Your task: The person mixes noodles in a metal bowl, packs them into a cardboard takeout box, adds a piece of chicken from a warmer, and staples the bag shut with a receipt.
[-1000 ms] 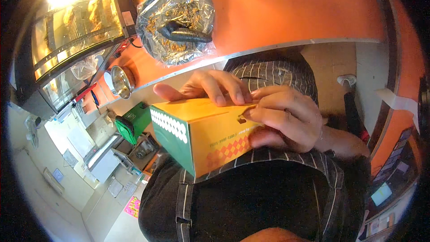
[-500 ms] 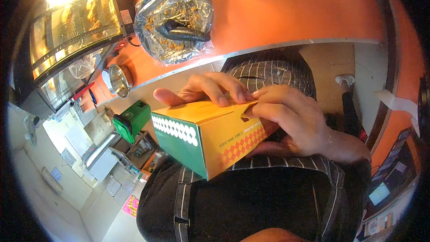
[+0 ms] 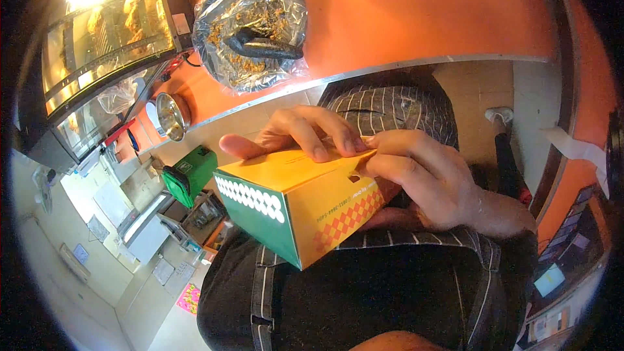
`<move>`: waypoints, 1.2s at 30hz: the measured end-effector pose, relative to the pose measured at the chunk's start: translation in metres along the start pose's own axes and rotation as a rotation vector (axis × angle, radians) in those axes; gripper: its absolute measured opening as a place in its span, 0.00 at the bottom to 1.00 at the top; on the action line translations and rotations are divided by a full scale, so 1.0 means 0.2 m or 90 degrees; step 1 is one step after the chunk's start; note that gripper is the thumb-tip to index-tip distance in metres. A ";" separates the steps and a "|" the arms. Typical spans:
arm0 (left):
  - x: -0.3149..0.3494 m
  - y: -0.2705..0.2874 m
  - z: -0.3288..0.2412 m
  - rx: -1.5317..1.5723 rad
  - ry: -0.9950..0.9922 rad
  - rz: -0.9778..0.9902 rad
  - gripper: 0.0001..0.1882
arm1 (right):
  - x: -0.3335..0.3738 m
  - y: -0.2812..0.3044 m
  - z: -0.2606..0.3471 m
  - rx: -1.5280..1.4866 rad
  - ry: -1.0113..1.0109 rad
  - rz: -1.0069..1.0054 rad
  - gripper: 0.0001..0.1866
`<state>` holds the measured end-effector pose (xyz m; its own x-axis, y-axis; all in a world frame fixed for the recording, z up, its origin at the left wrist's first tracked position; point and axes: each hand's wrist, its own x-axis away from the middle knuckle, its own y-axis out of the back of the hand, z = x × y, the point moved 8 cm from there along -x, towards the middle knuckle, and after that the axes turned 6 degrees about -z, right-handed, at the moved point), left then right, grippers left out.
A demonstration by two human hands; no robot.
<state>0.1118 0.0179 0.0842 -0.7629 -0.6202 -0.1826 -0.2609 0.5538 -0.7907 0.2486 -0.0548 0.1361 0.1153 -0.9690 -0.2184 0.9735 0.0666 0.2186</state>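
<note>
A yellow and green cardboard box (image 3: 331, 211), with red checks along one side and white dots on its green end, is held up in front of my striped apron. My left hand (image 3: 302, 131) lies over the far edge, fingers bent onto the yellow top and thumb stretched out to the left. At the right end, my right hand (image 3: 422, 175) grips the box, its fingertips on the top edge beside a small slot. The lower fingers of that hand are partly hidden behind the box. Whatever is inside the box cannot be seen.
Beyond the box runs an orange counter (image 3: 416, 13) with a metal edge. Black-handled tongs (image 3: 266, 45) rest on a plastic-lined tray of crumbs (image 3: 250, 13). A steel bowl (image 3: 172, 117), a lit glass food case (image 3: 104, 26) and a green bag (image 3: 188, 175) are to the left.
The box has tipped slightly, its near lower corner dropping a little. The fingers of my right hand have shifted, and the slot's flap now looks flatter. My left hand stays on the top.
</note>
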 end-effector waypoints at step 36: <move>0.06 0.02 0.03 -0.001 -0.009 0.054 0.53 | 0.09 -0.02 0.01 -0.061 0.072 -0.085 0.28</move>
<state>0.1052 0.0080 0.0756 -0.7739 -0.5790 -0.2566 -0.1969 0.6051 -0.7714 0.2468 -0.0732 0.1336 -0.0001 -0.9383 -0.3457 0.9954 -0.0332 0.0898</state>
